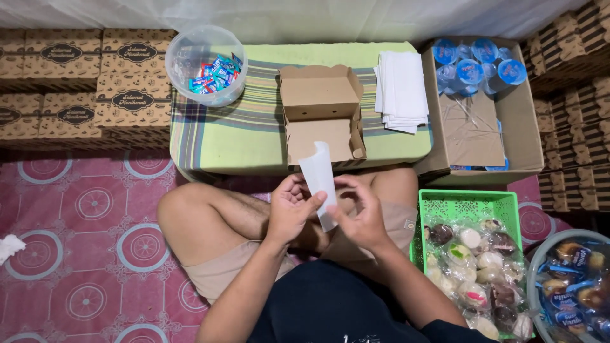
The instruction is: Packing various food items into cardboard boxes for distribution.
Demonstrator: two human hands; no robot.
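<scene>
Fingers (316, 202) of both hands pinch the white paper sheet (319, 174) (upright) between them.

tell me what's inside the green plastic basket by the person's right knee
The green plastic basket holds clear-wrapped round snacks, white, brown and greenish. Its back part is bare mesh. What lies beneath the top layer is covered.

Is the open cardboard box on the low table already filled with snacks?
No, the open cardboard box on the low table shows only its bare brown inside, while both hands, left hand and right hand, hold a white paper sheet.
</scene>
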